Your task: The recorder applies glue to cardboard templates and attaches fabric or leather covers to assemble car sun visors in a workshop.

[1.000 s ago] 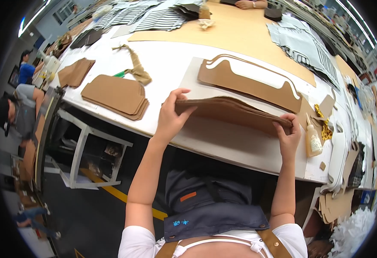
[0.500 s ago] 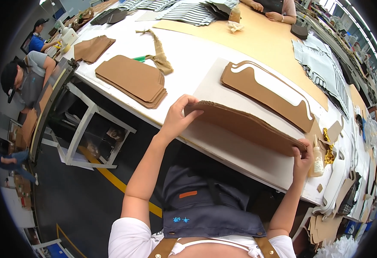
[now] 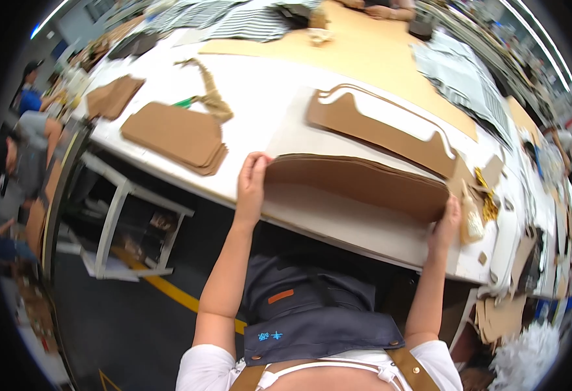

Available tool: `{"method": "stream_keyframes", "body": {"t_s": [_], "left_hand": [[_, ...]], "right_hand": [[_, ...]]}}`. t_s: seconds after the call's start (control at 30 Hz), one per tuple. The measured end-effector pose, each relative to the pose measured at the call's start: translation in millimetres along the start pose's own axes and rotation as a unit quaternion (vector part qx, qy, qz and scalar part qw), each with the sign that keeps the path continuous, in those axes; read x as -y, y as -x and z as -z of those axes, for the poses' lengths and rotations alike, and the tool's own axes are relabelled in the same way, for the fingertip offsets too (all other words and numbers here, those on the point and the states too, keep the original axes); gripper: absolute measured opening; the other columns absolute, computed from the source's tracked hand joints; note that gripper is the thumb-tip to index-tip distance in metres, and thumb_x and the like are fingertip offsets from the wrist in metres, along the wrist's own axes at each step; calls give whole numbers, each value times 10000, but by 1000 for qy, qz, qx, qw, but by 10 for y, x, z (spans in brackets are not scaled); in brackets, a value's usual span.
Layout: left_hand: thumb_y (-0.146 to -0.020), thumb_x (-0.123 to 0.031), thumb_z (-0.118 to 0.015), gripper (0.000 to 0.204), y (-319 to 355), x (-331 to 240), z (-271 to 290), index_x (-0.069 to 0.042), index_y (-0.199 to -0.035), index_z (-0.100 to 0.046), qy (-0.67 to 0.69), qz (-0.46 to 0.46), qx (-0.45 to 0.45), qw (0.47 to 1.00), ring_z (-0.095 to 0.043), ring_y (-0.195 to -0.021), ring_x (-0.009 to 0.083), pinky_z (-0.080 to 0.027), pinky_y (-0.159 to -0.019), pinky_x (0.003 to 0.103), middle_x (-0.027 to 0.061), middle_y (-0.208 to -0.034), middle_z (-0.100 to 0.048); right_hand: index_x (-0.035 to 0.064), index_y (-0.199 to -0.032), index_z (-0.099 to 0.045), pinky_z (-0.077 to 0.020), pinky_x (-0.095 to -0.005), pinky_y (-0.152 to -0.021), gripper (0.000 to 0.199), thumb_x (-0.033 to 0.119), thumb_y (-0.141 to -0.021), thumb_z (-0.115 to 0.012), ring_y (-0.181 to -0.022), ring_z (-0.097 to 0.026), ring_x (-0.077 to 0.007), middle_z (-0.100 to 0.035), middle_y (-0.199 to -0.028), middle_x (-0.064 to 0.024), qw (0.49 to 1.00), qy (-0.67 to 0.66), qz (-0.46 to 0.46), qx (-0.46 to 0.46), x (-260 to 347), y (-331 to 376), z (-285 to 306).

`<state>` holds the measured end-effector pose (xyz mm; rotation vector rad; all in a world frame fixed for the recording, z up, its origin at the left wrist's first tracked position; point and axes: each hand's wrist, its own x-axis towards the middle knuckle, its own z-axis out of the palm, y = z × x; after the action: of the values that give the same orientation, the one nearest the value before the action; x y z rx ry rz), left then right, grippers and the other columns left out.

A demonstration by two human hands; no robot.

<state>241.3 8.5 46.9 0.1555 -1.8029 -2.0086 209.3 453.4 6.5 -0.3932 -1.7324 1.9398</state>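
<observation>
A stack of brown sheets [image 3: 358, 186] stands on its long edge on the pale board [image 3: 325, 218] in front of me, bowed along its length. At its left end my left hand [image 3: 252, 182] is closed on it, fingers on the outer side. My right hand [image 3: 447, 218] grips the right end low down, its fingers partly hidden. Just behind lies another brown stack [image 3: 377, 133] with a curved cut-out, next to thin brown outline strips. A glue bottle [image 3: 472, 218] stands to the right of my right hand.
More brown panels [image 3: 172, 137] are piled at the left, with a cloth strip [image 3: 211, 94] and a green item behind them. Striped pieces [image 3: 247, 23] and grey pieces [image 3: 455, 81] lie farther off. People work at the far side and left. A metal-framed stand [image 3: 113, 221] is left of the table.
My view has shifted, moving the table leftward in the picture. The held sheets now stand more upright, with their broad face toward me. Both hands keep hold of the ends.
</observation>
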Motion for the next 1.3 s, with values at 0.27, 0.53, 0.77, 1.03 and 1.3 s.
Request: {"method": "stream_keyframes", "body": {"t_s": [0.27, 0.53, 0.77, 1.03, 1.3], "left_hand": [[-1088, -106, -465, 196, -96, 44, -1, -26, -1147, -634, -89, -95, -15, 991, -564, -1029, 118, -452, -942, 261, 30, -1079, -611], [-876, -235, -817, 258, -162, -720, -508, -98, -1063, -704, -448, -363, 137, 806, -630, -963, 246, -394, -1011, 441, 38, -947, -687], [-870, -169, -799, 231, -127, -943, -786, -92, -1059, -692, -498, -385, 211, 748, -647, -948, 261, -429, -969, 420, 53, -967, -696], [-881, -105, -760, 156, -24, -949, -1130, -65, -994, -661, -440, -374, 293, 762, -651, -851, 306, -484, -798, 411, 80, -915, -687], [-859, -129, -786, 194, 28, -1063, -1282, -74, -1008, -674, -436, -370, 334, 749, -653, -870, 308, -489, -797, 428, 80, -929, -689]], "right_hand": [[58, -923, -620, -413, -229, -763, 252, 234, -1096, -568, -830, -476, -42, -558, -870, 58, 999, -2, 39, 11, 290, 245, -360], [69, -851, -575, -385, -231, -706, 332, 265, -1115, -522, -766, -439, -46, -525, -806, 59, 999, -12, 38, 24, 348, 281, -267], [48, -980, -650, -445, -231, -822, 334, 300, -1131, -490, -879, -555, -83, -630, -927, 15, 998, 16, -34, 45, 399, 351, -52], [8, -1284, -575, -381, -323, -1108, 312, 267, -1132, -493, -1211, -532, -150, -593, -1227, -60, 995, 32, 98, 9, 478, 362, -96], [-19, -1575, -304, -229, -383, -1256, 561, 228, -1119, -518, -1508, -338, -273, -415, -1550, -179, 994, 42, 98, 37, 283, 746, -239]]}}
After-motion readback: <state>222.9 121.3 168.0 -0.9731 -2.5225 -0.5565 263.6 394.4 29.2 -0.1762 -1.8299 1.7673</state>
